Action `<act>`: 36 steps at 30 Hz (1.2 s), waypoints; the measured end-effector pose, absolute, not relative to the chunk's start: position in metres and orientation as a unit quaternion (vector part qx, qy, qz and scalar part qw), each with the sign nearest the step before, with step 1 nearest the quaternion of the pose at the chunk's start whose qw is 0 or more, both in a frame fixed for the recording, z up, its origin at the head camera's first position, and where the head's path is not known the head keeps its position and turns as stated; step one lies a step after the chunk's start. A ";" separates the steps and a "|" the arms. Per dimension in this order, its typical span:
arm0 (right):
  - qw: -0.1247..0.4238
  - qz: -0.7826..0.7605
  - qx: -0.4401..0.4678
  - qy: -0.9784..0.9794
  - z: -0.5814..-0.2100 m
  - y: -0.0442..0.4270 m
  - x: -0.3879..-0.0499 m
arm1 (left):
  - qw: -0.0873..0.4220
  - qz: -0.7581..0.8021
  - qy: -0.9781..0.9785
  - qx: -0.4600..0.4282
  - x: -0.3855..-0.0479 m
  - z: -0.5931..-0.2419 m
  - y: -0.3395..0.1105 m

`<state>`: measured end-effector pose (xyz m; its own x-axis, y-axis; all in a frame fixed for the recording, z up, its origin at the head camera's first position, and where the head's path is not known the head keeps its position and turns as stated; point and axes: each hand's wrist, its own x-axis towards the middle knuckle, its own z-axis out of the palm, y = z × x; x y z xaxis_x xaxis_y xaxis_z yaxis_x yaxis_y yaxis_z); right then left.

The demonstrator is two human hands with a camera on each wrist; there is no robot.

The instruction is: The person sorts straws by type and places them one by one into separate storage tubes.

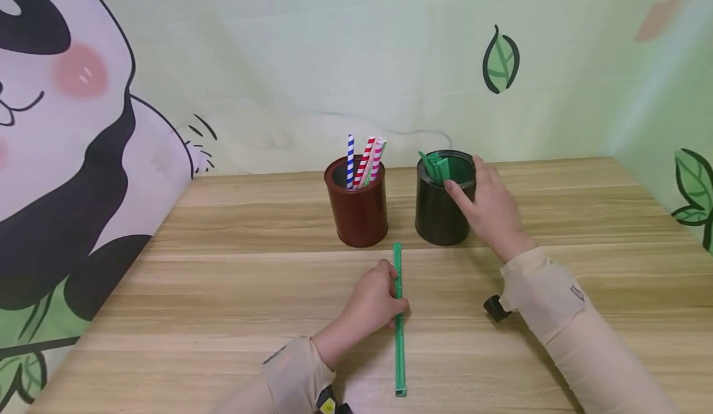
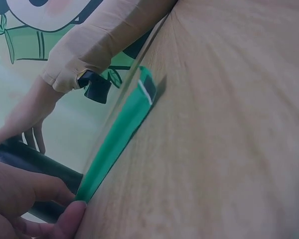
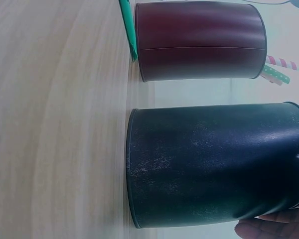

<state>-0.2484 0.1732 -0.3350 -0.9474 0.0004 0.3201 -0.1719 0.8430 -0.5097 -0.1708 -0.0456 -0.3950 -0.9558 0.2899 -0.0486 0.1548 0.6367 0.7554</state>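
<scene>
My left hand (image 1: 370, 299) pinches a long, flat green wrapped straw (image 1: 400, 352) near its middle, low over the wooden table. In the left wrist view, thumb and finger hold the wrapped straw (image 2: 117, 134), whose near end tilts slightly off the surface. My right hand (image 1: 492, 207) grips the black cylindrical holder (image 1: 442, 216) at its right side, thumb at the front of the rim. Several green wrapped pieces (image 1: 437, 168) stand inside that holder. From the right wrist, the holder (image 3: 209, 164) shows upright on the table, with fingertips (image 3: 269, 226) against its side.
Left of the black holder stands a dark red holder (image 1: 359, 216) with several striped paper straws (image 1: 364, 163). Behind the table (image 1: 223, 290) rises a pale green wall (image 1: 334, 49) with a panda and leaf print.
</scene>
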 end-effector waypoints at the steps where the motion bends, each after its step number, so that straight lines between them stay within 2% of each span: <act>1: 0.155 0.277 0.046 -0.947 -0.335 0.173 -0.248 | 0.082 0.407 0.902 0.122 -0.171 -0.395 -0.045; 16: 0.150 0.279 0.045 -0.947 -0.335 0.174 -0.248 | 0.091 0.445 0.884 0.110 -0.170 -0.394 -0.047; 25: 0.155 0.279 0.047 -0.947 -0.335 0.174 -0.249 | 0.091 0.474 0.861 0.157 -0.172 -0.392 -0.049; 36: 0.155 0.277 0.049 -0.947 -0.335 0.174 -0.248 | 0.131 0.569 0.796 0.157 -0.179 -0.387 -0.051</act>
